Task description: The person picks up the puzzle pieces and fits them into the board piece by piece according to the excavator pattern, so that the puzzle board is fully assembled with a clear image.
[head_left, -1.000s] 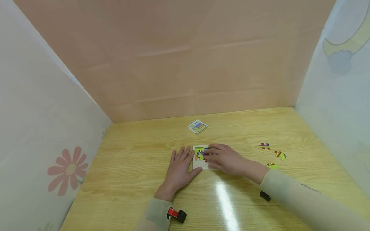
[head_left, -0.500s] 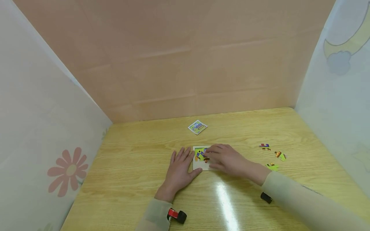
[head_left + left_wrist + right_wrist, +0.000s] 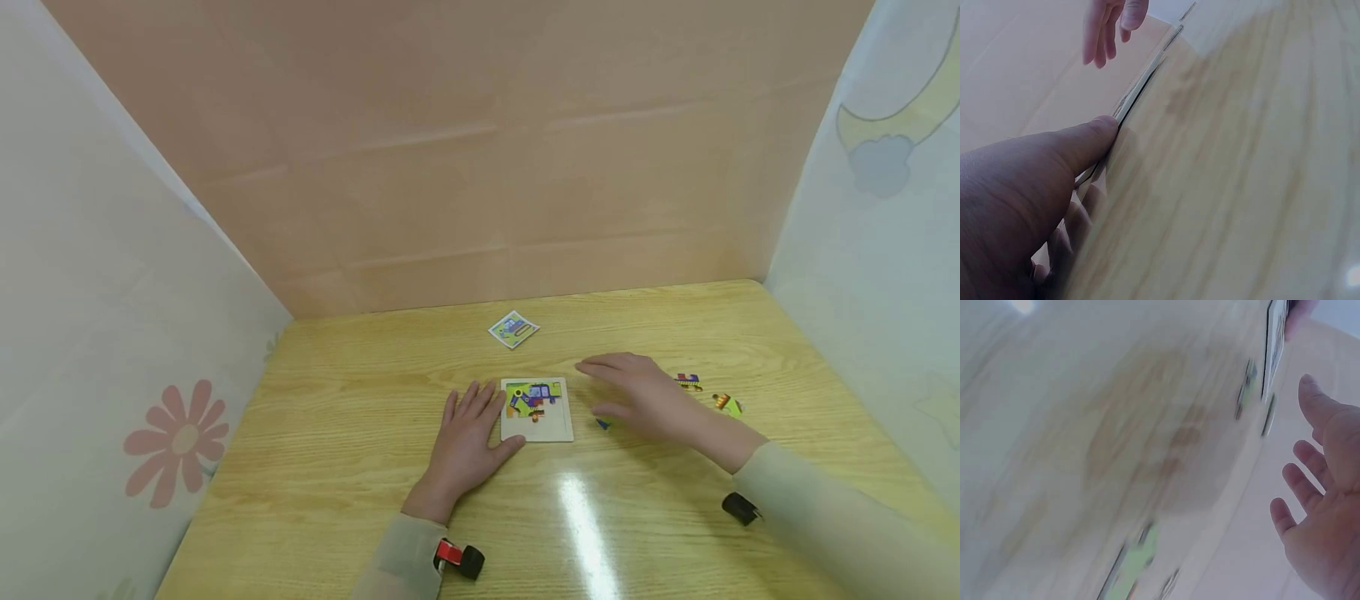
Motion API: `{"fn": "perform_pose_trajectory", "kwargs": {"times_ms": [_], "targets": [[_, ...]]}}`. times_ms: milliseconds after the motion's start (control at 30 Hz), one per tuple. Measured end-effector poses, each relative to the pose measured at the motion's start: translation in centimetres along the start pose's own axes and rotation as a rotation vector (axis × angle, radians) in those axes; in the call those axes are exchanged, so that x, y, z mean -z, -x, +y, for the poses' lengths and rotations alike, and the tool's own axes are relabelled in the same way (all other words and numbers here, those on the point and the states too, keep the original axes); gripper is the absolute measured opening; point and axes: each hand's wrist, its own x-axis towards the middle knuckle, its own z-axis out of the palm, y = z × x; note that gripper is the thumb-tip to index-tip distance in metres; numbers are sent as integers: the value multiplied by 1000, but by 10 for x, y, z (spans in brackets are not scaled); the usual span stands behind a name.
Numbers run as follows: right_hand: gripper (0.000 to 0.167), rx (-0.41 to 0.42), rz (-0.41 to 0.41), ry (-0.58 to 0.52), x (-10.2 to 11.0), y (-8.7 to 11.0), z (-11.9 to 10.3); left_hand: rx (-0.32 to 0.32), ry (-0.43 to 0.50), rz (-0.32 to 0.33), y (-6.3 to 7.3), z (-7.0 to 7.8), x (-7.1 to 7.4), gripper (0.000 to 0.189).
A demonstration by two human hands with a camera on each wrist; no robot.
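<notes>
My left hand (image 3: 465,446) lies flat on the table, fingers spread, at the left side of a small jigsaw puzzle board (image 3: 557,428). Its thumb (image 3: 1094,134) touches the board's edge in the left wrist view. Joined pieces of a digger picture (image 3: 528,398) fill the board's upper part; pale backing shows below. My right hand (image 3: 652,400) hovers right of the board, fingers extended, nothing held. A loose puzzle piece (image 3: 603,423) shows just below its thumb, partly hidden. In the right wrist view, a green puzzle piece (image 3: 1132,569) lies on the table, blurred.
A picture card (image 3: 513,329) of a digger lies behind the board. Two loose puzzle pieces, one blue and red (image 3: 687,382), one green and orange (image 3: 727,405), lie to the right. Covered walls (image 3: 480,167) enclose the back and sides of the wooden table (image 3: 360,400).
My right hand has left the board and moved right, uncovering the joined pieces. Its arm now covers the nearest loose green piece in the head view. The left hand stays in place.
</notes>
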Motion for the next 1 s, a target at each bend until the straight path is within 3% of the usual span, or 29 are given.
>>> {"fn": "perform_pose_trajectory", "kwargs": {"times_ms": [500, 767, 1000], "targets": [[70, -142, -1, -11, 43, 39, 42, -1, 1, -3, 0, 0, 1, 81], [69, -252, -11, -12, 55, 61, 65, 0, 6, -5, 0, 0, 1, 82], [67, -280, 22, -36, 58, 76, 80, 9, 7, -12, 0, 0, 0, 82]]}}
